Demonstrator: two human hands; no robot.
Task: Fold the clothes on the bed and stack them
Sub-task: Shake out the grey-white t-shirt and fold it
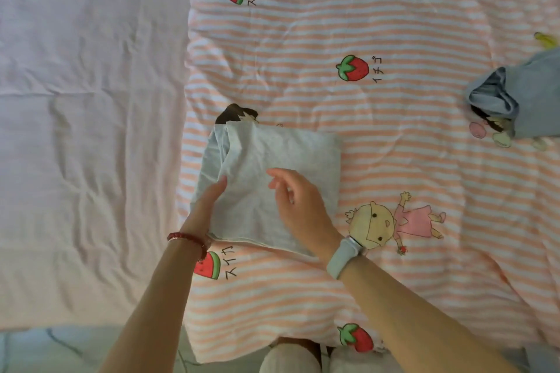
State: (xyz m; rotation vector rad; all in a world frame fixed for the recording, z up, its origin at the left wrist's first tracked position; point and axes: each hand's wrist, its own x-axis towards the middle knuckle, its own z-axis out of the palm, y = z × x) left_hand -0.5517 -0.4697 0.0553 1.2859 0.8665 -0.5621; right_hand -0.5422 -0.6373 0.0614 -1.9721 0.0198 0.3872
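A pale blue-grey folded garment lies flat on the striped quilt in front of me. My left hand lies along its left edge with straight fingers, partly tucked under a fold. My right hand hovers over the garment's middle with relaxed fingers and holds nothing. A crumpled light blue garment lies unfolded at the right edge of the view, partly cut off.
The quilt has orange and white stripes with fruit and cartoon prints. A wrinkled pale lilac sheet covers the bed's left half. The bed's near edge runs along the bottom, with the floor and my knees below it.
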